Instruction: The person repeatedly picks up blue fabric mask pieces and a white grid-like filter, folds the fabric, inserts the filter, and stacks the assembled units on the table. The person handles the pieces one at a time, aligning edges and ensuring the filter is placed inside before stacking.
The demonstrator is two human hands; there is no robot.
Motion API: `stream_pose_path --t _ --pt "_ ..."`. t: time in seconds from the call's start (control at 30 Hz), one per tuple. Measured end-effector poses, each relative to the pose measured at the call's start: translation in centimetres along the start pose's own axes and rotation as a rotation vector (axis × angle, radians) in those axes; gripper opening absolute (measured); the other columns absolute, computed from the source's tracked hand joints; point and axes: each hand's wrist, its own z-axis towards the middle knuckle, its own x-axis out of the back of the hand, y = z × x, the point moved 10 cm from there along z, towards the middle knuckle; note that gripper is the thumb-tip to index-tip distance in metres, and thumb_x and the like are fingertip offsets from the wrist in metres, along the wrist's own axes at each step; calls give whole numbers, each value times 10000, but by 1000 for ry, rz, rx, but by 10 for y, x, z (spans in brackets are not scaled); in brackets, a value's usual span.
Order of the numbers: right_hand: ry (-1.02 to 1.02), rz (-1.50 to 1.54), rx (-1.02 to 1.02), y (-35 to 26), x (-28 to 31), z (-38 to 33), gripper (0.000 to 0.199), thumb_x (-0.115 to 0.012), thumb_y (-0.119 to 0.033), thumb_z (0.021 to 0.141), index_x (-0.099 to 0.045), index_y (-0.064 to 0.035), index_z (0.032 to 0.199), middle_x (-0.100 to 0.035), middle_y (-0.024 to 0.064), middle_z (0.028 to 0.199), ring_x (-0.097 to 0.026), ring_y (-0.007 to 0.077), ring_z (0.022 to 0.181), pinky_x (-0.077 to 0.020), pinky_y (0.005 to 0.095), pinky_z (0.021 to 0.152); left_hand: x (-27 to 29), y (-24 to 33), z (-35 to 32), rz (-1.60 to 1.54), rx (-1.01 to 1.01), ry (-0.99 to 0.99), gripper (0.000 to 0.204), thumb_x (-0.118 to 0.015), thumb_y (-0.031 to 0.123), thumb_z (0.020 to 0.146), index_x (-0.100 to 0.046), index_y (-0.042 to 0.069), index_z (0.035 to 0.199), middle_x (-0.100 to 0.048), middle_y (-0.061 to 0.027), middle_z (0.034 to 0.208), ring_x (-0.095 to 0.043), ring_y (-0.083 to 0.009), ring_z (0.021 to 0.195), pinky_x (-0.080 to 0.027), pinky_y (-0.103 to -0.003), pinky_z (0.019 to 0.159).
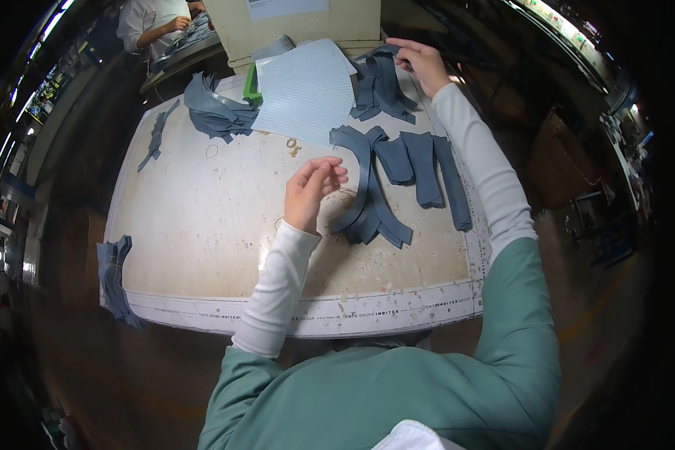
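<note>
Fabric strips (397,176) lie on the table (202,225), right of the paper sheets (305,90)

Worn white table (202,225) w/ grey fabric strips (397,176), white perforated sheet (307,90).

R hand (421,61) grips far grey fabric pile (381,88); L hand (313,191) hovers, fingers loose, beside curved grey strips (367,202).

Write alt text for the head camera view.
A person's right hand grips a pile of grey-blue fabric strips at the far edge of a worn white worktable, while the left hand hovers, fingers curled, beside more curved grey-blue fabric pieces. A white grid-printed sheet lies beyond.
</note>
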Motion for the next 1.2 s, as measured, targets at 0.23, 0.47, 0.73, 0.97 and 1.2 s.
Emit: stream_pose_path --t 0.23,0.47,0.73,0.97,1.2 --pt "-359 -43 223 -141 -68 -146 345 -501 11 854 -616 -19 1178 -626 29 839 -519 31 706 -431 147 646 -34 53 -5 -99 -241 -151 520 -413 418 965 -523 -16 1230 -554 -132 1248 -480 -220 1216 -359 -339 1039" --pt "-334 -478 637 -160 -114 -243 447 -619 -60 797 -567 -76 1241 -582 76 1126 -580 198 975 -461 296 848 -34 84 -24 -479 -237 -137 516 -439 274 956 -294 3 1370 -450 -240 1331 -464 -312 1224 -394 -419 1019" --pt "-12 -771 1069 -149 -158 -289 321 -706 -110 699 -646 -41 1007 -549 55 1049 -530 237 1010 -476 341 843 -50 75 -44 -209 -214 -175 551 -309 418 995 -333 1 1354 -493 -220 1303 -441 -314 1244 -360 -410 1048" --pt "-138 -696 1007 -151 -168 -280 205 -715 -160 704 -591 -62 834 -561 43 956 -524 241 1001 -489 350 804 -34 51 -41 -137 3 -170 511 -300 397 1002 -449 -13 1269 -516 -203 1278 -499 -288 1187 -410 -356 1002" --pt "-248 -699 883 -130 -183 -301 125 -664 -149 781 -605 -79 866 -574 19 918 -539 206 831 -494 314 713 4 86 -17 -392 -91 -347 280 -485 270 964 -486 12 1071 -582 -98 961 -583 -228 917 -459 -374 908"
